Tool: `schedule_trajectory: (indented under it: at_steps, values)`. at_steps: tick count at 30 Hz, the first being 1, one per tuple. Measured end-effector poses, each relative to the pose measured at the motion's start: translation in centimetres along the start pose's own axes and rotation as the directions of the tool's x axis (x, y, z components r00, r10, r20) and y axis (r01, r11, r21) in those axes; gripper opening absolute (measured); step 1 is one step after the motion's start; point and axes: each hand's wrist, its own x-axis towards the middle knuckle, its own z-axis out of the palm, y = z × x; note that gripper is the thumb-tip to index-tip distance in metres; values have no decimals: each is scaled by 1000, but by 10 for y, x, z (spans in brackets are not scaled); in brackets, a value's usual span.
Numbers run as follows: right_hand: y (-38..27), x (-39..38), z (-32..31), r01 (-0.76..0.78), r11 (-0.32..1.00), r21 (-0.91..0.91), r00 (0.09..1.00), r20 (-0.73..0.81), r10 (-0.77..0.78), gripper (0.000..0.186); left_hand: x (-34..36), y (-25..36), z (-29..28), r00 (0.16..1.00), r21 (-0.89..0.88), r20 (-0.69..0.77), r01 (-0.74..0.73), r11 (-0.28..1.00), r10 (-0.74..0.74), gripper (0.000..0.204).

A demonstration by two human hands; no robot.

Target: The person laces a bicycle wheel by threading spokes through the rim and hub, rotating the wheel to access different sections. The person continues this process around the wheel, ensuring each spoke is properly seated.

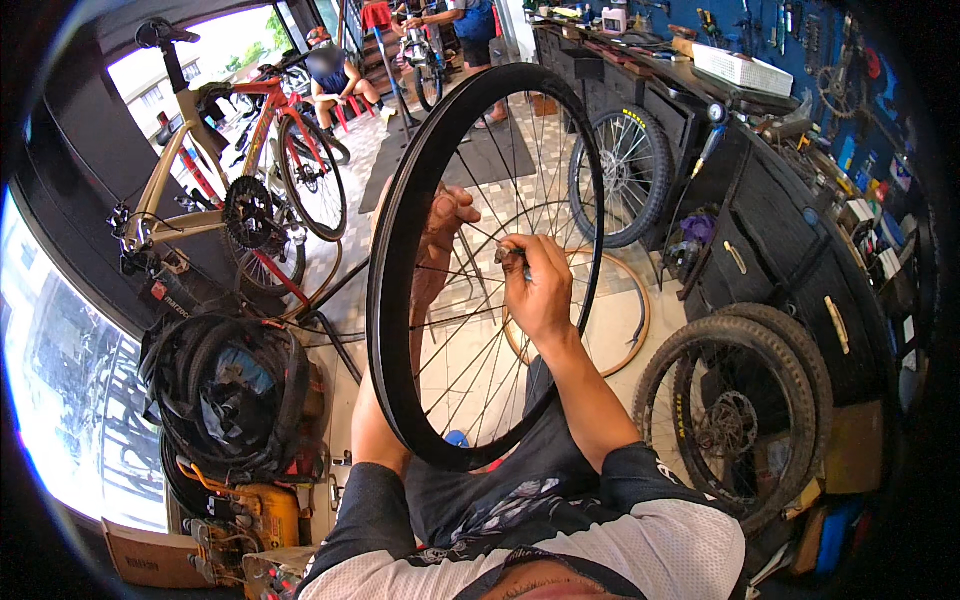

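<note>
A bicycle wheel with a deep black rim and thin dark spokes stands upright before my chest, without a tyre on it. My right hand is closed at the wheel's middle, thumb and fingers pinched round the dark end of the hub. On the other side of the spokes, my left hand shows between them with curled fingers, gripping near the hub. Its exact contact is partly hidden by the spokes, and the rim covers part of the left forearm.
Two tyred wheels lean at the right by dark drawers; another wheel stands farther back. A tan-walled tyre lies on the tiles. Left are a beige bicycle, bundled black tyres and a yellow machine. Two people are in the background.
</note>
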Motion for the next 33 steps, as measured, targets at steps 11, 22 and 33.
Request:
schedule_trajectory:
  at_steps: [11,22,33]
  values:
    - [-11,-3,-3,36,999,37,998,54,-38,8,61,-4,-30,970,305,235,-7,952,-68,60]
    - [-24,-8,-14,44,999,31,996,80,-46,11,56,-3,12,964,101,31,261,960,-265,47]
    - [-27,-15,-19,86,996,37,994,64,-88,11,48,2,22,958,-9,111,267,964,-264,27]
